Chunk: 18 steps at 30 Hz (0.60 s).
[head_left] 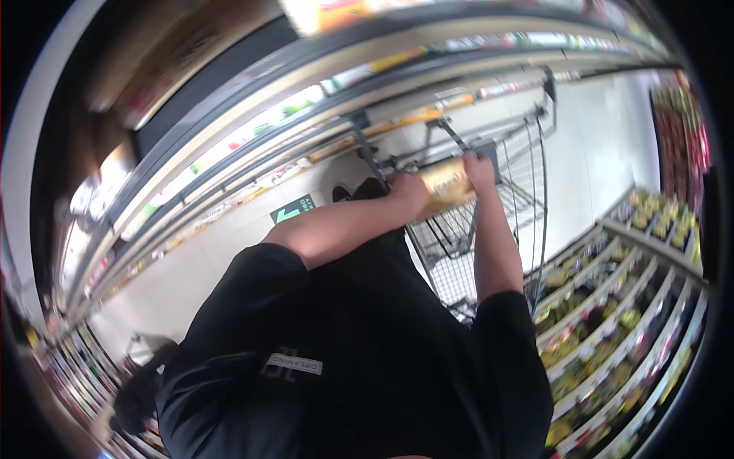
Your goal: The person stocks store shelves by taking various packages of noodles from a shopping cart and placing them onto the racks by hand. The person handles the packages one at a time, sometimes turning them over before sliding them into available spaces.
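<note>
My left hand (410, 191) grips the left end of a golden-yellow package (447, 186) with printing on its face. Its right end is in my right hand (479, 170), with the fingers closed round the edge. Motion blur keeps me from telling whether the package is a box or a bag. Both hands are over the near end of a metal shopping cart (543, 222), whose wire basket reaches down and to the right below them. Part of the cart is hidden behind the package and my forearms.
Long store shelves (229, 153) with blurred goods curve along the left and top. On the right stands a slanted rack (612, 329) of packed goods. A green exit sign (294, 212) marks the pale floor, near a dark shoe (341, 193). A dark shape (141, 390) shows at lower left.
</note>
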### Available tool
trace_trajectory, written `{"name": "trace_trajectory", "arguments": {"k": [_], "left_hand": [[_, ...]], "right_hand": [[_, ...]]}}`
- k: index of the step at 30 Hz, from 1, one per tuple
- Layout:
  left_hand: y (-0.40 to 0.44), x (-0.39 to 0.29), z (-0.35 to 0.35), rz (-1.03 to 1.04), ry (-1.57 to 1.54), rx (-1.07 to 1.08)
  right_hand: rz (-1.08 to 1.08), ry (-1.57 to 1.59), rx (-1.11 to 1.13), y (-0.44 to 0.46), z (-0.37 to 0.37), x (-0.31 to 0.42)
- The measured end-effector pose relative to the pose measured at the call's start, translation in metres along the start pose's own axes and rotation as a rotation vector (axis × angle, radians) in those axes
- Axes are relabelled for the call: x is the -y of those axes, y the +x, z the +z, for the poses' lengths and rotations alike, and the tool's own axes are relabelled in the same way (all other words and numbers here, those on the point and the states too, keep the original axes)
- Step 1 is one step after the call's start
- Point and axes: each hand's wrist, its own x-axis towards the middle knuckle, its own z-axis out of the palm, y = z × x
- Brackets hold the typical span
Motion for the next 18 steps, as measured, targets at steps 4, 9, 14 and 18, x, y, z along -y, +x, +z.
{"name": "trace_trajectory", "arguments": {"k": [4, 9, 14, 18], "left_hand": [[-0.041, 0.023, -0.032, 0.345, -0.124, -0.118], [-0.132, 0.089, -0.114, 0.357, -0.846, -0.234], [-0.234, 0.17, -0.126, -0.069, -0.664, -1.064], [-0.329, 0.211, -0.155, -0.308, -0.164, -1.682]], "right_hand": [[-0.054, -0.056, 0.034, 0.007, 0.004, -0.01], [-0.273, -0.413, 0.284, -0.069, -0.059, 0.093], [-0.723, -0.154, 0.765, -0.177, -0.107, 0.233], [-1.03, -0.154, 0.685, -0.221, -0.099, 0.324]]}}
